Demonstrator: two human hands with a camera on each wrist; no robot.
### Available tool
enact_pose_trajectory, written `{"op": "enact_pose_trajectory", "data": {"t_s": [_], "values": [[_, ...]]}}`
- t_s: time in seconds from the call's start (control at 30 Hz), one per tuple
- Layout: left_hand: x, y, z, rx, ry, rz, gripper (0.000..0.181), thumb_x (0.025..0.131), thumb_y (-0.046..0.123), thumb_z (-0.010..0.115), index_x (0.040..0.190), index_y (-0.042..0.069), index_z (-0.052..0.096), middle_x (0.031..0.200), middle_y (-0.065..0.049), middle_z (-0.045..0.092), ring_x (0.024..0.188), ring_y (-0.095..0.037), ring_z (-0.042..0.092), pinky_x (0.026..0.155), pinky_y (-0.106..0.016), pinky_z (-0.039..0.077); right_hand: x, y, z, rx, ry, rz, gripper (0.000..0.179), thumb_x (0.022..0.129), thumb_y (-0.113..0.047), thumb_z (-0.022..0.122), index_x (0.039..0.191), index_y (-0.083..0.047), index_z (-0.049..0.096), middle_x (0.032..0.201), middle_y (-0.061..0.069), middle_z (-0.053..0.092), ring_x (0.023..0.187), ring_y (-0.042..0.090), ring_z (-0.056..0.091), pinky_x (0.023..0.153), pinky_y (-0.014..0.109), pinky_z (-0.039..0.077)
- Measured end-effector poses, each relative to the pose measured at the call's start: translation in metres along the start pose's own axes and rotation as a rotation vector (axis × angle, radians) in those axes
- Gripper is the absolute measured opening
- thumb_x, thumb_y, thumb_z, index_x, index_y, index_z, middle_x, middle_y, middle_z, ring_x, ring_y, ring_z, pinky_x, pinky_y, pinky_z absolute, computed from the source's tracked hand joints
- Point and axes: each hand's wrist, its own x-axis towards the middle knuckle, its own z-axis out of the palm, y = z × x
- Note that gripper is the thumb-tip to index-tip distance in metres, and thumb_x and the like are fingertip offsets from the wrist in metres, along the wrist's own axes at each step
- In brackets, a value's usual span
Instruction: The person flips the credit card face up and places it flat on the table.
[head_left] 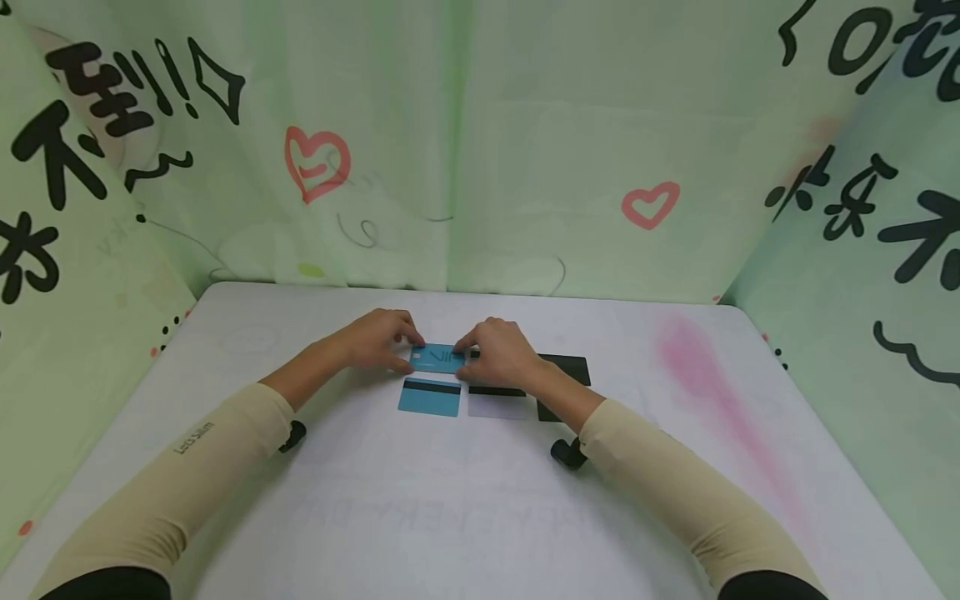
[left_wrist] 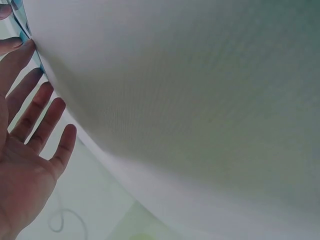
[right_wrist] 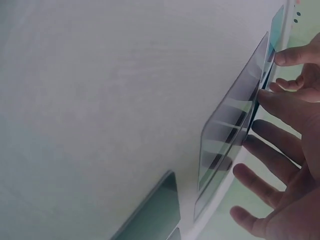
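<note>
Lettered blue card (head_left: 435,360) lay flat toward twelve o'clock on the white bench (head_left: 360,508). Its nine-o'clock end met the left hand (head_left: 377,339) and its three-o'clock end the right hand (head_left: 498,348), both with fingers spread and touching it; just beside it, at six o'clock, lay a striped blue card (head_left: 428,402) and, at four, a pale card (head_left: 497,406).

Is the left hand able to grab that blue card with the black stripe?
Probably yes: the striped blue card lies uncovered, close to the left hand, though that hand touches the other blue card and might need to leave it first.
</note>
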Motion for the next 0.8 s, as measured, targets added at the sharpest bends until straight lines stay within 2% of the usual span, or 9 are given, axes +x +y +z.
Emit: {"op": "enact_pose_trajectory", "data": {"t_s": [0.43,0.8], "values": [[-0.0020,0.0005,0.0017,0.004,-0.016,-0.012,0.042,0.086,0.023,0.086,0.125,0.008,0.076,0.117,-0.007,0.067,0.105,-0.026,0.063,0.093,-0.041,0.052,-0.0021,-0.0031,-0.0005,0.003,-0.006,0.020,0.034,0.089,-0.030,0.081,0.121,-0.017,0.080,0.126,0.004,0.076,0.113,0.025,0.066,0.092,0.043,0.055],[-0.0007,0.0013,0.0012,0.000,-0.019,-0.033,0.043,0.087,0.023,0.085,0.126,0.009,0.075,0.120,-0.007,0.067,0.108,-0.025,0.062,0.096,-0.042,0.052,-0.0015,-0.0003,-0.0011,-0.003,-0.004,0.015,0.033,0.089,-0.030,0.081,0.121,-0.018,0.080,0.125,0.004,0.076,0.112,0.025,0.066,0.092,0.044,0.055]]}}
